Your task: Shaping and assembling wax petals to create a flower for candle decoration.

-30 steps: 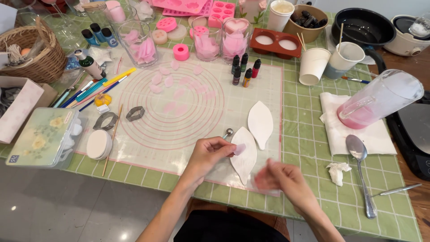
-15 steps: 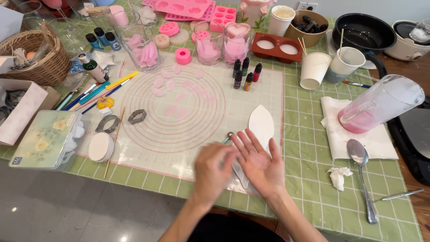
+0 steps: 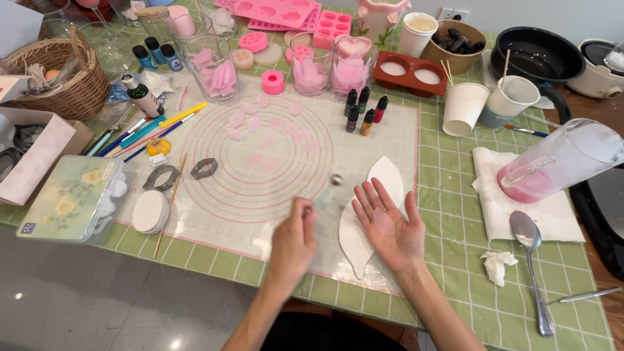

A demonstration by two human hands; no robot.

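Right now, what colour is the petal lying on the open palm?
Pale pink petal, on the right hand; head view.

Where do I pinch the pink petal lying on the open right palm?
Probably at the pink petal's edge nearest the fingers, coming from above with the left hand. It lies flat and thin on the upturned right hand, so only its rim offers a grip.

glossy metal spoon (image 3: 528, 242), woven wicker basket (image 3: 65, 81)

Bright, even daylight with soft shadows — sharp throughout, only the left hand (image 3: 294, 242) motion-blurred, edges slightly bowed.
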